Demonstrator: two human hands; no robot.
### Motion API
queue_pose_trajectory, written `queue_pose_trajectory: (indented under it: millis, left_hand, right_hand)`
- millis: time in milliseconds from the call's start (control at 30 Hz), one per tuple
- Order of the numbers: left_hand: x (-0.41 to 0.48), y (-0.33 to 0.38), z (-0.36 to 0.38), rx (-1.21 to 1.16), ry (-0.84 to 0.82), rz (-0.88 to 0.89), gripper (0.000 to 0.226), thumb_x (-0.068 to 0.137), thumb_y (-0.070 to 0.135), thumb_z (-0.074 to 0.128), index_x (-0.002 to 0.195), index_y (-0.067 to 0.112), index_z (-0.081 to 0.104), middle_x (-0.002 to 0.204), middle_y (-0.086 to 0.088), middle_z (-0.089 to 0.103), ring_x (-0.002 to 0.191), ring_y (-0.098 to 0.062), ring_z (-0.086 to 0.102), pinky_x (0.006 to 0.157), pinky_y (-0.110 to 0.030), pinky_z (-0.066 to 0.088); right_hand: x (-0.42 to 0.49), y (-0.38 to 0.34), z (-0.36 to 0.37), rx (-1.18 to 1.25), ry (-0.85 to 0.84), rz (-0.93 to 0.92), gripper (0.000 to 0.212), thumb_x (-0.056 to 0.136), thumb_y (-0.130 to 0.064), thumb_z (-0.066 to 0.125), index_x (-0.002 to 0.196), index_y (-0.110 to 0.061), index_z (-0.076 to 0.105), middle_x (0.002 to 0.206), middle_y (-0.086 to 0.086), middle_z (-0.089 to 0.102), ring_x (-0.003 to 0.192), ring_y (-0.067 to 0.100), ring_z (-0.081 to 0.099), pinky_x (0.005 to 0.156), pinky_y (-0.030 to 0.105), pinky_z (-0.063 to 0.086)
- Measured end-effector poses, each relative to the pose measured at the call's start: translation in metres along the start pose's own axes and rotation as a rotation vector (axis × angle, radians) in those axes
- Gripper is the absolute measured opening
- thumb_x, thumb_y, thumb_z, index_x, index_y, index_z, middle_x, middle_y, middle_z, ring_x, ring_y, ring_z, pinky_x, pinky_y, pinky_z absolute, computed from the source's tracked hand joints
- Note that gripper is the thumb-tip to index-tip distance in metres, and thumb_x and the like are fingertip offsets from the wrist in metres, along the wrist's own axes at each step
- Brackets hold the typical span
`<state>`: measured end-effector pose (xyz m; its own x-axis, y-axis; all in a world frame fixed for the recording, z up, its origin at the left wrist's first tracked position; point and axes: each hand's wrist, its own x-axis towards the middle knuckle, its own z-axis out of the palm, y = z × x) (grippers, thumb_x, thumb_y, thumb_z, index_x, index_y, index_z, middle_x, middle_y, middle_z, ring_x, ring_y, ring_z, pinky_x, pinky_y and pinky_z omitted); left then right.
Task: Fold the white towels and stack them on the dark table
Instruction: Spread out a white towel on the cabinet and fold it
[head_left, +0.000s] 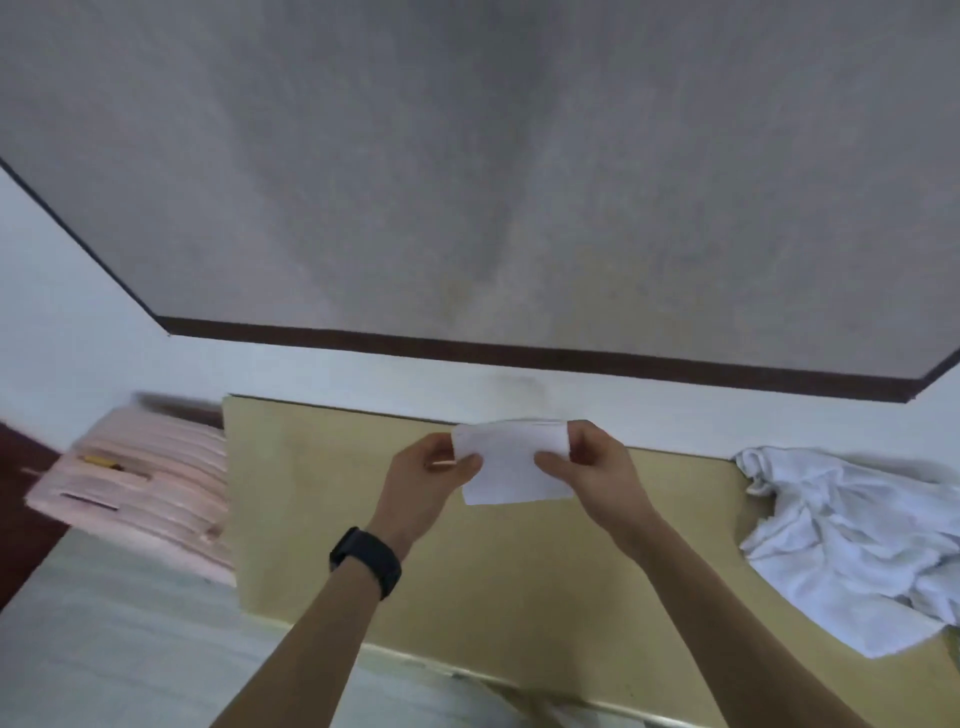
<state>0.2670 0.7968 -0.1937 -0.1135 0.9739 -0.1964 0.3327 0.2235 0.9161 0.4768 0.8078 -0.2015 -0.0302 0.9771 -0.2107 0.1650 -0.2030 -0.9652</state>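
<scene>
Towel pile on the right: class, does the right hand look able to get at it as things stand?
Probably yes: only bare table lies between the right hand and the pile, on that hand's own side. But its grip is on the folded towel, which it must free first.

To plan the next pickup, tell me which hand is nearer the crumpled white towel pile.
Right. The right hand pinches the folded towel, with the pile off to its right; the left hand holds the towel's other edge, farther away.
</scene>
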Motion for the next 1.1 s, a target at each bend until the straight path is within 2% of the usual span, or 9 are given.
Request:
queue_pose_trajectory:
  millis: [100,167,233,333,533,667,900,1000,1100]
  left_hand:
    - [-0.031,0.042,-0.069,-0.06,0.152,0.079,0.019,0.084,0.02,0.076,0.103,0.017,0.072,0.097,0.008,0.074,0.087,-0.004,0.068,0.069,-0.012,0.052]
    - [-0.055,0.065,-0.116,-0.092,0.243,0.123,0.016,0.084,0.016,0.076,0.1,0.015,0.072,0.096,0.006,0.074,0.087,-0.005,0.068,0.07,-0.013,0.052]
    - [-0.091,0.082,-0.169,-0.144,0.35,0.155,0.014,0.084,0.013,0.076,0.097,0.013,0.071,0.094,0.005,0.075,0.085,-0.005,0.068,0.068,-0.012,0.049]
    - [-0.156,0.097,-0.242,-0.196,0.495,0.204,0.012,0.084,0.012,0.075,0.095,0.014,0.071,0.088,0.007,0.074,0.081,-0.001,0.067,0.067,-0.01,0.048]
    - [-0.34,0.072,-0.384,-0.214,0.817,0.274,0.016,0.085,0.018,0.075,0.1,0.016,0.072,0.098,-0.003,0.075,0.095,-0.019,0.07,0.084,-0.036,0.056]
    - [-0.488,0.027,-0.459,-0.222,1.028,0.261,0.017,0.087,0.016,0.073,0.104,0.015,0.071,0.097,-0.003,0.075,0.095,-0.022,0.071,0.088,-0.043,0.057]
    - [-0.743,-0.067,-0.532,-0.26,1.384,0.117,0.016,0.088,0.018,0.072,0.103,0.016,0.072,0.098,-0.008,0.074,0.093,-0.024,0.072,0.086,-0.042,0.058]
    - [-0.832,-0.104,-0.545,-0.282,1.5,0.042,0.016,0.088,0.019,0.072,0.104,0.015,0.071,0.098,-0.007,0.074,0.091,-0.024,0.072,0.08,-0.042,0.06]
    - [-0.914,-0.143,-0.555,-0.282,1.639,-0.045,0.014,0.087,0.021,0.072,0.101,0.018,0.071,0.093,-0.003,0.075,0.089,-0.022,0.072,0.082,-0.043,0.06]
  right_hand:
    - [-0.009,-0.078,0.036,-0.024,-0.118,-0.13,0.018,0.084,-0.019,0.076,0.074,-0.019,0.061,0.064,-0.012,0.055,0.061,0.006,0.049,0.059,0.016,0.039]
    - [-0.019,-0.122,0.067,-0.033,-0.199,-0.206,0.013,0.084,-0.021,0.076,0.089,-0.013,0.068,0.082,0.005,0.069,0.073,0.019,0.062,0.07,0.029,0.047]
    - [-0.038,-0.166,0.107,-0.061,-0.277,-0.286,0.011,0.085,-0.022,0.075,0.094,-0.017,0.07,0.095,0.01,0.072,0.085,0.027,0.068,0.075,0.038,0.053]
    - [-0.079,-0.221,0.171,-0.087,-0.37,-0.436,0.009,0.085,-0.02,0.074,0.093,-0.016,0.071,0.095,0.006,0.073,0.08,0.016,0.065,0.075,0.034,0.052]
    - [-0.23,-0.3,0.323,-0.086,-0.61,-0.657,0.011,0.087,-0.025,0.072,0.096,-0.018,0.071,0.094,-0.003,0.074,0.085,0.015,0.069,0.079,0.033,0.055]
    - [-0.367,-0.308,0.428,-0.039,-0.807,-0.751,0.006,0.088,-0.022,0.071,0.094,-0.024,0.071,0.089,-0.01,0.074,0.078,0.004,0.067,0.069,0.017,0.052]
    - [-0.6,-0.266,0.589,0.009,-1.229,-0.723,0.01,0.09,-0.022,0.071,0.099,-0.019,0.072,0.095,-0.004,0.076,0.09,0.012,0.071,0.081,0.028,0.054]
    - [-0.686,-0.242,0.641,0.027,-1.383,-0.659,0.009,0.09,-0.02,0.071,0.098,-0.018,0.072,0.095,0.001,0.076,0.087,0.011,0.071,0.077,0.026,0.054]
    - [-0.769,-0.211,0.691,0.024,-1.514,-0.608,0.008,0.089,-0.021,0.072,0.097,-0.019,0.072,0.092,0.002,0.076,0.084,0.013,0.071,0.072,0.027,0.054]
